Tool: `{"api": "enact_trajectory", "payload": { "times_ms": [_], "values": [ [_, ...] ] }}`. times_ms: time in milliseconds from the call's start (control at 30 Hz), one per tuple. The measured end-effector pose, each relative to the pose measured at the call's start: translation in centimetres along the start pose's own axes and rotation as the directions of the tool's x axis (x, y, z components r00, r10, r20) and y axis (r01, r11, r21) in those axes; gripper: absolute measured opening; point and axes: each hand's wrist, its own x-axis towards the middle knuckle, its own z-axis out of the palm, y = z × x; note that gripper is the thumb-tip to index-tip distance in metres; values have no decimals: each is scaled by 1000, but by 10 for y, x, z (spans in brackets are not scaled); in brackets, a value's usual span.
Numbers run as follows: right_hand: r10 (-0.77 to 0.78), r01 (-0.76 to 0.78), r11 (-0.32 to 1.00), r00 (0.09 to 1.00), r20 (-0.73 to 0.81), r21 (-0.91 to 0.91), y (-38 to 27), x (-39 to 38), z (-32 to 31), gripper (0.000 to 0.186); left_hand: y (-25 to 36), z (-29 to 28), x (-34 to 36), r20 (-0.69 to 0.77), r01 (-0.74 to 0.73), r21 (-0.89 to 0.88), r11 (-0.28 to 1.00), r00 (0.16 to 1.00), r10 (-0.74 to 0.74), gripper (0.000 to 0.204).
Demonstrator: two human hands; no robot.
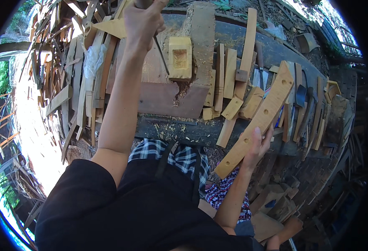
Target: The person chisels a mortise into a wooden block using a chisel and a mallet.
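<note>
My left hand [144, 25], at the top with the arm stretched out, is closed round the handle of a chisel [161, 54]. The thin dark shaft slants down, its tip close to the left side of a pale wooden block [180, 44]. A rectangular recess is cut into that block's top face, and the block rests on the workbench. On the right, my right hand [255, 146] grips a long wooden bar [265, 111] near its lower half, thumb on top. Round holes run along the bar, which is tilted over the bench's front edge.
Wooden strips [218, 75] and small holed blocks [233, 107] crowd the bench's right half, with hand tools among them. Shavings [180, 133] lie along the front. Scrap wood [77, 79] and a clear plastic bag [94, 60] are at left. Purple patterned cloth [228, 194] shows below the bar.
</note>
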Motion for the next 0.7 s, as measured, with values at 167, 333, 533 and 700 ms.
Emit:
{"api": "enact_trajectory", "payload": {
  "times_ms": [167, 333, 533, 700],
  "values": [
    [-3, 5, 999, 1000, -29, 53, 3, -11, 9, 52, -1, -29, -18, 380, -268, 783, 562, 920, -91, 38],
    [-65, 65, 998, 998, -19, 4, 5, -14, 7, 52, -62, -26, -52, 455, -335, 865, 374, 838, -302, 47],
    [-64, 64, 998, 998, -21, 6, -3, -17, -2, 51, -84, -27, -68, 279, -106, 821, 561, 932, -232, 32],
    [-99, 99, 993, 995, -1, -69, -8, -17, -2, 49, -103, -22, -70, 297, -247, 842, 480, 954, -30, 37]
  ]
}}
